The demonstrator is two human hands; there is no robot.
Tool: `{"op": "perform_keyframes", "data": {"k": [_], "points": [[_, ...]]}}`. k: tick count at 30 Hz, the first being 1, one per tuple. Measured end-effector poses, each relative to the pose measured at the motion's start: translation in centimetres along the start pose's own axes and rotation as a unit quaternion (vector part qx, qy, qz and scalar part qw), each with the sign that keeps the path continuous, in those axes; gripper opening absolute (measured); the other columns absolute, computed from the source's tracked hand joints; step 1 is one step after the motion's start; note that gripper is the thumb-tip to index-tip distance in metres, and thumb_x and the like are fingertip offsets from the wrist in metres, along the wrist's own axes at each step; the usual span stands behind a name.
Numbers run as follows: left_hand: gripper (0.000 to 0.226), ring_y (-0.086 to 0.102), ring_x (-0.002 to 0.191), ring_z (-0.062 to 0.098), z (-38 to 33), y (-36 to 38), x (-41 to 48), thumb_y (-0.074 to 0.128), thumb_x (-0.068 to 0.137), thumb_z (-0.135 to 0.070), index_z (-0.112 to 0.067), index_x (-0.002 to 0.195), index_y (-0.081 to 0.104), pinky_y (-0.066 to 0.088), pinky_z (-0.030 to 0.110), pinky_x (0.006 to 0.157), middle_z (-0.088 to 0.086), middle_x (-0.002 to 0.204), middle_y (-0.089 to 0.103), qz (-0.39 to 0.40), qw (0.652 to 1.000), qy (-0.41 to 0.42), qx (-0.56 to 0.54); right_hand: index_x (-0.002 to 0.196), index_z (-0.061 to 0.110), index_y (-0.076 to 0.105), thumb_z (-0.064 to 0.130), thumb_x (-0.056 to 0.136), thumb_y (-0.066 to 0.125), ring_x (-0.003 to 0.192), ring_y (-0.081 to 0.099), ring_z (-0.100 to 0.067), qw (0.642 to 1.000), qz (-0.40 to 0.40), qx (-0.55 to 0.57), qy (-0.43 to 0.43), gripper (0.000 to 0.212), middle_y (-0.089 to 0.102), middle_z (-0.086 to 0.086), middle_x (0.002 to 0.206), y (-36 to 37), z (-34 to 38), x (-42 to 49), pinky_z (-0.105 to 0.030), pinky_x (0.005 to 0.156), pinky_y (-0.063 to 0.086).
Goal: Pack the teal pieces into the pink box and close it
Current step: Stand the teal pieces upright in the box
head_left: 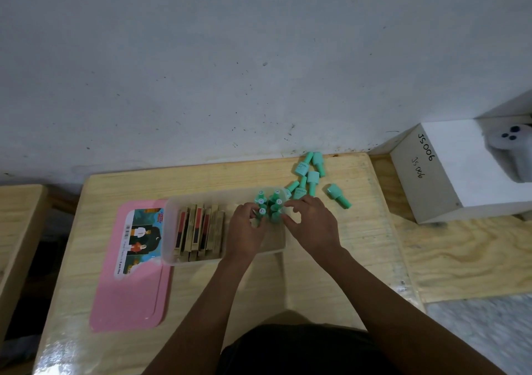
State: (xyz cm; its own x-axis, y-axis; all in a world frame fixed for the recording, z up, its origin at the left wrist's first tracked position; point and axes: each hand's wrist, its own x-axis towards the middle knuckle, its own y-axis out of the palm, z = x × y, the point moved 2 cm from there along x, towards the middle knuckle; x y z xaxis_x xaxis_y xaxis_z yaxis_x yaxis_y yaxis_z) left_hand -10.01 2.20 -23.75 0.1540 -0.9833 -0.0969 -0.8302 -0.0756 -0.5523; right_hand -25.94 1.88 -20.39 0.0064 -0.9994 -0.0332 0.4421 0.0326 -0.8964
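Plainly the tricky bit is the cluster of upright teal bottles (270, 205) at the right end of the clear box (169, 230) — they stand cap-up and close together, and both hands are in among them. The person's left hand (247, 228) has its fingers curled round one bottle at the cluster's near-left. The right hand (312, 222) is half open, fingertips against the bottles on the other side (whether it actually pinches one, I cannot tell). One nudge too hard and I reckon the lot goes over like skittles, tall and narrow as they are.

Several loose bottles (313, 177) lie on their sides on the wooden table (316, 274) just beyond the box's far right corner — they look round enough to roll if a wrist knocks them. Gold-and-red cartons (198, 230) fill the box's left half, so room looks tight. Bottles standing proud of the rim could stop the pink lid (129, 297), which lies flat at the left, from seating.
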Motion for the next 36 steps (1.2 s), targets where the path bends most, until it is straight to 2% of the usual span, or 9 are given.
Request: {"op": "perform_keyframes", "data": {"k": [3,7,12,17,20,25,29,32,36], "points": [[0.027,0.056,0.088,0.013,-0.7,-0.4,-0.2,0.070,0.079,-0.016,-0.014,0.104,0.061,0.045,0.026,0.067,0.003,0.098,0.059,-0.023,0.999,0.033,0.032,0.112,0.031,0.069,0.039,0.087,0.066,0.092,0.056,-0.010,0.999,-0.026,0.030,0.036,0.027,0.063,0.009,0.099,-1.2,-1.6,-0.7,-0.024,0.066,0.044],[0.026,0.057,0.093,0.014,-3.3,-0.9,-0.2,0.067,0.082,-0.023,-0.015,0.106,0.060,0.050,0.030,0.072,-0.001,0.100,0.059,-0.051,0.991,0.106,0.065,0.112,0.033,0.067,0.039,0.089,0.063,0.091,0.056,-0.009,0.988,-0.043,0.054,0.140,0.024,0.061,0.010,0.100,-2.3,-6.1,-1.4,-0.028,0.066,0.049],[0.023,0.055,0.090,0.015,-7.2,1.0,2.1,0.062,0.084,-0.031,-0.018,0.103,0.064,0.048,0.030,0.073,-0.003,0.099,0.060,-0.010,0.977,0.175,0.125,0.122,0.030,0.061,0.041,0.089,0.061,0.098,0.056,-0.013,0.968,-0.018,0.068,0.243,0.034,0.061,0.007,0.106,-2.9,-11.3,-1.6,-0.032,0.073,0.050],[0.038,0.054,0.110,0.025,-8.6,4.8,7.2,0.056,0.086,-0.041,-0.022,0.118,0.062,0.038,0.038,0.092,0.003,0.116,0.060,0.159,0.929,0.087,0.324,0.132,0.030,0.054,0.041,0.092,0.058,0.105,0.056,-0.018,0.961,0.040,0.068,0.265,0.042,0.059,-0.001,0.120,-3.2,-13.2,-0.5,-0.031,0.077,0.048],[0.034,0.055,0.114,0.026,-8.9,6.6,9.5,0.053,0.088,-0.036,-0.021,0.117,0.061,0.034,0.039,0.098,0.003,0.121,0.061,0.183,0.892,0.054,0.410,0.133,0.028,0.053,0.040,0.091,0.055,0.106,0.056,-0.020,0.959,0.058,0.073,0.269,0.044,0.057,-0.003,0.123,-2.9,-13.7,0.6,-0.037,0.082,0.051],[0.028,0.058,0.108,0.026,-8.5,8.0,11.1,0.055,0.083,-0.026,-0.016,0.109,0.058,0.033,0.038,0.097,0.005,0.113,0.064,0.238,0.837,0.015,0.492,0.133,0.030,0.052,0.041,0.088,0.060,0.103,0.055,-0.018,0.957,0.085,0.074,0.268,0.048,0.057,-0.001,0.120,-1.8,-14.0,2.4,-0.036,0.079,0.052],[0.025,0.059,0.107,0.026,-8.3,8.8,11.6,0.055,0.084,-0.023,-0.015,0.107,0.057,0.035,0.036,0.096,0.005,0.111,0.065,0.256,0.835,0.006,0.487,0.128,0.029,0.055,0.042,0.086,0.063,0.103,0.053,-0.017,0.963,0.085,0.064,0.248,0.044,0.058,0.002,0.117,-1.4,-14.0,3.3,-0.041,0.080,0.054],[0.026,0.058,0.109,0.026,-8.2,9.1,11.9,0.057,0.085,-0.026,-0.015,0.109,0.056,0.036,0.036,0.095,0.005,0.113,0.064,0.259,0.840,-0.002,0.476,0.121,0.027,0.059,0.036,0.089,0.062,0.100,0.055,-0.015,0.966,0.085,0.048,0.241,0.034,0.060,0.002,0.113,-1.4,-14.1,3.8,-0.036,0.077,0.052],[0.027,0.059,0.108,0.027,-8.4,8.7,12.0,0.058,0.085,-0.026,-0.014,0.109,0.060,0.041,0.037,0.090,0.007,0.113,0.064,0.238,0.872,0.000,0.427,0.119,0.025,0.063,0.036,0.094,0.055,0.098,0.058,-0.015,0.965,0.090,0.052,0.242,0.029,0.064,0.003,0.110,-2.1,-13.9,4.0,-0.033,0.076,0.049]]}}
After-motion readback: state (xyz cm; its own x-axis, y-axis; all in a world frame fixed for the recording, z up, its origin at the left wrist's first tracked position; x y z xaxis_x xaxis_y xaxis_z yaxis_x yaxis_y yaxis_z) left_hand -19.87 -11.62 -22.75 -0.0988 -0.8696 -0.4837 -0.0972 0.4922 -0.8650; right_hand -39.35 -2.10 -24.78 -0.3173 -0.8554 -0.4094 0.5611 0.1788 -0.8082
